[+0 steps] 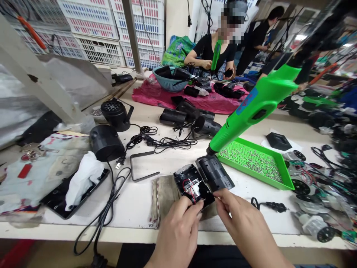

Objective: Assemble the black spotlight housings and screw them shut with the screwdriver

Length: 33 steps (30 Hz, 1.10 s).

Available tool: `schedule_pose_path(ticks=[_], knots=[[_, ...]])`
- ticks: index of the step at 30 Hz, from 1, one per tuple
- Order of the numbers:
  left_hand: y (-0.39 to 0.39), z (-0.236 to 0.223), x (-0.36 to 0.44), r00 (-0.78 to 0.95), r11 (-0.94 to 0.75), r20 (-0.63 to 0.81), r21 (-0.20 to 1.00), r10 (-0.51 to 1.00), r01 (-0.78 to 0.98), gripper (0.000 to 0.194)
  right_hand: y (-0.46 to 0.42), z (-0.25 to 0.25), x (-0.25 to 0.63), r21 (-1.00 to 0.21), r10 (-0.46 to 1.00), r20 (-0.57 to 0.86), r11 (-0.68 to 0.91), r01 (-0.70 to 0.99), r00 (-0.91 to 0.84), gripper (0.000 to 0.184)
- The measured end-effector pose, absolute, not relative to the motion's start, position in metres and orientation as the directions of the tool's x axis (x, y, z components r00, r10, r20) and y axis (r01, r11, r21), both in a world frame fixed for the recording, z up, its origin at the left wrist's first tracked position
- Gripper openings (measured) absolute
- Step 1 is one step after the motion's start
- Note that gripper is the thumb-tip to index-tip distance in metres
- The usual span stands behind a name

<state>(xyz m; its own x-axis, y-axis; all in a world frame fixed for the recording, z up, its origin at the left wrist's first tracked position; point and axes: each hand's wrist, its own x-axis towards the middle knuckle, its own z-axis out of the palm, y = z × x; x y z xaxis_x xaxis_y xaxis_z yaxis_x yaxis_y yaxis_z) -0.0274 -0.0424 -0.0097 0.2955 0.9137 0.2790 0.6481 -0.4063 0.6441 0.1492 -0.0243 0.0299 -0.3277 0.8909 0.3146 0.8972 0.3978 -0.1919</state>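
An open black plastic housing point(182, 173) lies on a folded cloth pad point(167, 190), with red wires and a white part point(195, 189) inside. My left hand point(180, 225) is closed on its near end, fingertips over the inside edge. At the housing's right rim, my right hand point(241, 219) pinches with thumb and forefinger; what is between them is hidden. A ribbed black shell half point(216, 173) lies against the housing on the right, just beyond my right fingertips. Above that shell hangs a green electric screwdriver point(245, 108), its tip pointing down.
A green tray point(288, 182) of small screws sits right of the screwdriver. Black cords point(113, 197), a metal bracket point(132, 167) and round black housings point(106, 143) are on the left. Circuit parts point(318, 227) crowd the right. A co-worker point(212, 56) sits across, beyond a blue basket point(170, 85).
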Motion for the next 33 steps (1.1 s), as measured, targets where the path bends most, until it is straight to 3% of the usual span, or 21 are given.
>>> schedule_pose_path(ticks=[4,9,14,18,20,22,25,27,29,31,33], knots=[[-0.042,-0.008,-0.027,0.315,-0.419,0.276,0.604,0.908,0.678,0.037,-0.023,0.023,0.150,-0.328,0.949,0.179,0.305,0.894,-0.258,0.009],[-0.043,-0.009,-0.025,0.326,-0.432,0.284,0.571,0.902,0.698,0.034,-0.025,0.024,0.151,-0.471,0.984,0.087,0.181,0.863,-0.159,0.012],[-0.045,-0.011,-0.025,0.332,-0.442,0.292,0.582,0.897,0.683,0.033,-0.027,0.016,0.153,-0.768,0.985,-0.120,-0.013,0.640,-0.124,0.021],[-0.042,-0.010,-0.027,0.346,-0.459,0.301,0.606,0.888,0.650,0.034,-0.034,-0.001,0.147,-0.882,0.996,-0.084,-0.063,0.468,-0.024,0.027],[-0.041,-0.010,-0.028,0.347,-0.459,0.301,0.615,0.888,0.641,0.034,-0.038,-0.005,0.144,-0.855,1.000,0.001,-0.011,0.518,0.023,0.026],[-0.041,-0.010,-0.030,0.354,-0.462,0.298,0.625,0.886,0.630,0.034,-0.040,-0.001,0.142,-0.748,0.991,0.135,0.100,0.656,0.003,0.022],[-0.041,-0.011,-0.030,0.372,-0.469,0.292,0.631,0.881,0.618,0.034,-0.038,0.013,0.142,-0.426,0.929,0.301,0.332,0.842,-0.214,0.024],[-0.041,-0.012,-0.030,0.376,-0.476,0.297,0.635,0.878,0.609,0.034,-0.034,0.022,0.141,-0.206,0.864,0.326,0.461,0.863,-0.383,0.033],[-0.038,-0.011,-0.031,0.370,-0.474,0.305,0.660,0.878,0.582,0.033,-0.032,0.027,0.138,-0.060,0.819,0.325,0.517,0.854,-0.473,0.040],[-0.035,-0.008,-0.033,0.358,-0.461,0.302,0.696,0.884,0.550,0.033,-0.033,0.028,0.136,-0.016,0.805,0.335,0.525,0.851,-0.490,0.041],[-0.031,-0.006,-0.035,0.359,-0.450,0.289,0.716,0.887,0.534,0.034,-0.035,0.026,0.138,-0.106,0.821,0.347,0.514,0.851,-0.453,0.038]])
